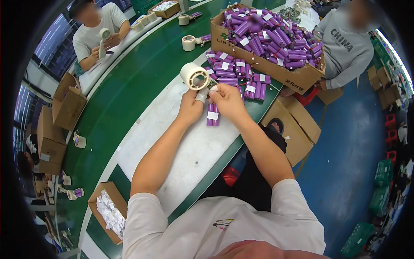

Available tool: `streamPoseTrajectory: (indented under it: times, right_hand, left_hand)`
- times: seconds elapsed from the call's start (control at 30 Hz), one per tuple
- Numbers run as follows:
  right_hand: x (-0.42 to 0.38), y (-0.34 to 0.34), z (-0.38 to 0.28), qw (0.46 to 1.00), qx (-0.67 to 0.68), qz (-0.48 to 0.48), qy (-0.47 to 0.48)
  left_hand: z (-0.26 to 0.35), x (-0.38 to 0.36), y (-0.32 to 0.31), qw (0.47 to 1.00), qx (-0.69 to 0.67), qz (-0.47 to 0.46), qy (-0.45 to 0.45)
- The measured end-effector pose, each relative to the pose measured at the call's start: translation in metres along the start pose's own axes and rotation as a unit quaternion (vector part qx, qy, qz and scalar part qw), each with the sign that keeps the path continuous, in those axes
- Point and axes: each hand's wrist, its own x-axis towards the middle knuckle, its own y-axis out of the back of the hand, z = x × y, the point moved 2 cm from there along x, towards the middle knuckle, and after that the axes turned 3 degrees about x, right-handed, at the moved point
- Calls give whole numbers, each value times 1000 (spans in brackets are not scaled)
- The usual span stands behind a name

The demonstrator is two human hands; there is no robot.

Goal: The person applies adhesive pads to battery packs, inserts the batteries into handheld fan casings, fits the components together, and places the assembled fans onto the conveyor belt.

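My left hand [190, 105] is wrapped round the lower part of a cream-coloured round device [192, 74], whose ring-shaped head points up and left. My right hand [227, 100] pinches at the device's side, by a small part with what looks like circuitry [211, 85]. Just below the hands, a purple battery pack [212, 115] with a white label lies on the white board [172, 142]. More purple packs [226, 67] are piled beyond my right hand, against a large cardboard box [267, 69] heaped with them.
A green conveyor [108, 90] curves along the left, carrying similar devices [188, 42]. Across it sits a person [99, 34] holding one. Another person [347, 47] is at the right, beside the big box. A carton of white paper pieces [108, 213] stands lower left.
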Motion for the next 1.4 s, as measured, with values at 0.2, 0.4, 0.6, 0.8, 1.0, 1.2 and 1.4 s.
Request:
streamPoseTrajectory:
  times: [0.2,0.4,0.6,0.8,1.0,1.2,1.4]
  right_hand:
    - [3,-1,-5,999,47,-21,13]
    - [1,-11,-8,999,16,-12,31]
    - [1,-14,-8,1000,-21,-15,-9]
    - [-1,-8,-17,995,-91,-19,46]
    - [-5,-7,-18,985,138,-83,-65]
    - [-5,-16,-14,963,226,-99,-104]
    - [-28,-27,-27,942,-175,90,272]
  left_hand:
    - [11,6,4,999,-32,17,21]
    - [17,-3,8,993,-106,18,54]
    - [9,-7,12,997,39,60,-21]
    - [35,-12,12,975,189,31,-110]
    - [38,-14,11,946,276,-12,-167]
    - [38,-19,11,963,242,-4,-119]
    - [13,-3,17,961,-196,191,44]
